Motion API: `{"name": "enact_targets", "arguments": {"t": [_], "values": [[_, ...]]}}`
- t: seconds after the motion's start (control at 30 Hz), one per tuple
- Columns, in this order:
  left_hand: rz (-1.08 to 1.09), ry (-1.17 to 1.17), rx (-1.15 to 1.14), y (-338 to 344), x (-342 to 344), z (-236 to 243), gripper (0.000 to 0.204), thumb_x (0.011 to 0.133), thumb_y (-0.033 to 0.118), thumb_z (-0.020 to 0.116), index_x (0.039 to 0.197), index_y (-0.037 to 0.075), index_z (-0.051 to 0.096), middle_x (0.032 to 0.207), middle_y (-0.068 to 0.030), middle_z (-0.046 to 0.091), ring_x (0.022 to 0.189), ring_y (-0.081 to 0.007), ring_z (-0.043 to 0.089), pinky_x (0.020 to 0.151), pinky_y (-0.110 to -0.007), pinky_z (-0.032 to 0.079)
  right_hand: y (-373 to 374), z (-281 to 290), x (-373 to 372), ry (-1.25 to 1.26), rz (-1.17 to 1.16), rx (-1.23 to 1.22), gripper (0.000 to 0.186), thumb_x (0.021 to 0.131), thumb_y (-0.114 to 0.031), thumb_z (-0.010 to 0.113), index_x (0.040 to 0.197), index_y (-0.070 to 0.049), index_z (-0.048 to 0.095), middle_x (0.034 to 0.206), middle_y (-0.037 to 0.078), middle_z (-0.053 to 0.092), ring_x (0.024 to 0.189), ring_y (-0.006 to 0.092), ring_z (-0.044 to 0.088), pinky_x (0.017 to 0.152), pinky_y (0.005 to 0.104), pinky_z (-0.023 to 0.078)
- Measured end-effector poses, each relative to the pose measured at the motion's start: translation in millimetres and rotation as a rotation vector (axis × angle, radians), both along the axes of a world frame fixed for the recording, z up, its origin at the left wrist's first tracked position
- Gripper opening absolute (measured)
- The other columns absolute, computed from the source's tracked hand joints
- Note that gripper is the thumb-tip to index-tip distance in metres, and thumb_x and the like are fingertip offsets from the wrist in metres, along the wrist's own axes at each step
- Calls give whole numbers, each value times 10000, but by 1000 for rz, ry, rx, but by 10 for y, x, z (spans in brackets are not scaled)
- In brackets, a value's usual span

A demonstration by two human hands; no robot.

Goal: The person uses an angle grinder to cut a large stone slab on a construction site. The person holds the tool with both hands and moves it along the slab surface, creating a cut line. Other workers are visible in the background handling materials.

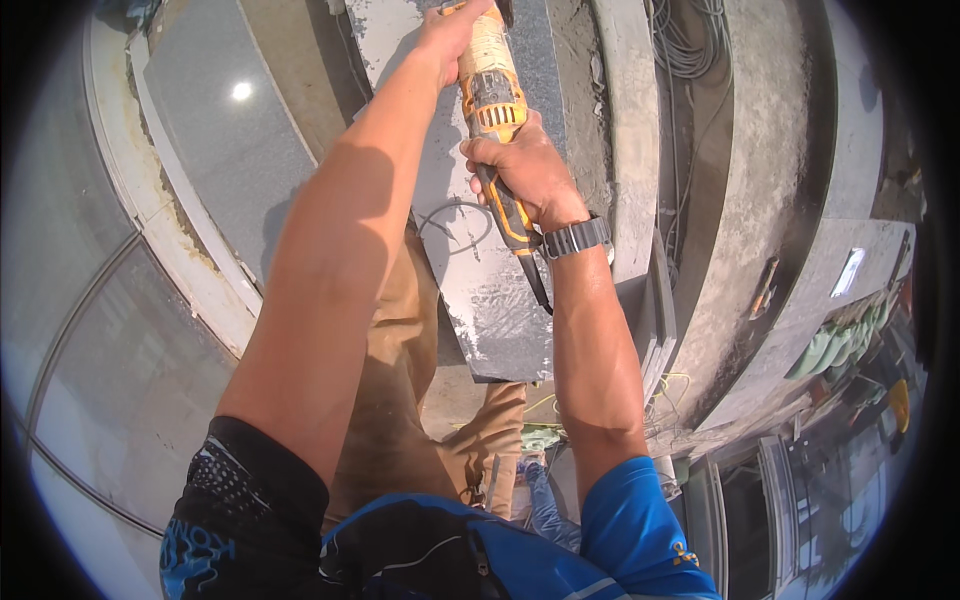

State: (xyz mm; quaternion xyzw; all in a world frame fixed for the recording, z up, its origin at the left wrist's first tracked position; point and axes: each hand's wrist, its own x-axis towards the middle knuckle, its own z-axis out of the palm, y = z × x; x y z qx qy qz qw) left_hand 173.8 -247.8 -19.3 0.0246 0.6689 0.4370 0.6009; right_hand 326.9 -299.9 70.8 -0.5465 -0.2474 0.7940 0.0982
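Observation:
A yellow and black angle grinder (493, 92) lies lengthwise over a long grey stone slab (500, 335) dusted with white powder. At the top edge of the picture, my left hand (446, 40) is closed round the front of its body. My right hand (532, 172) wraps the rear handle, thumb across the top. From the handle's end a black power cord (538, 284) runs down over the slab. The grinder's disc end is cut off by the picture's edge, so its contact with the stone cannot be seen.
To the left lies another grey slab (220, 120) with a bright sun glint. Coiled cable (692, 45) rests on the ledges at upper right. Further right, a small yellow-handled tool (765, 288) sits on a concrete ledge, near a green cloth (845, 335).

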Motion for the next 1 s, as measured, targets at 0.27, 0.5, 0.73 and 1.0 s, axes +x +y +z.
{"name": "enact_targets", "arguments": {"t": [0.27, 0.5, 0.73, 1.0], "values": [[0, 7, -1, -35, 15, 49, 558, 967, 318, 773, 1271, -71, 513, 1008, -198, 718, 814, -274, 762, 656, -461, 677, -174, 144, 133, -38, 31, 1, 620, 844, -33, 769, 1249, 14, 301, 817, 117, 629, 533, 160, 631, 431, 301, 540], [52, 57, -6, -110, 158, 181, 586, 960, 317, 785, 1293, -76, 505, 1029, -203, 717, 823, -275, 764, 664, -464, 678, -307, 99, 221, -48, 34, 24, 608, 838, -45, 778, 1234, 6, 319, 822, 115, 634, 530, 159, 636, 424, 299, 539], [8, -84, 42, -182, 30, 43, 849, 890, 225, 847, 1410, -79, 248, 1141, -288, 632, 869, -341, 743, 685, -504, 674, -359, 194, 226, -25, 12, 2, 595, 846, -29, 764, 1233, 2, 312, 829, 116, 630, 530, 154, 634, 419, 298, 533], [13, -14, 19, -254, 163, 100, 740, 931, 279, 814, 1384, -68, 343, 1098, -245, 673, 853, -305, 754, 680, -481, 677, -390, 263, 280, -38, 20, -21, 588, 849, -17, 760, 1236, 7, 318, 848, 123, 628, 539, 151, 632, 442, 288, 541]]}}
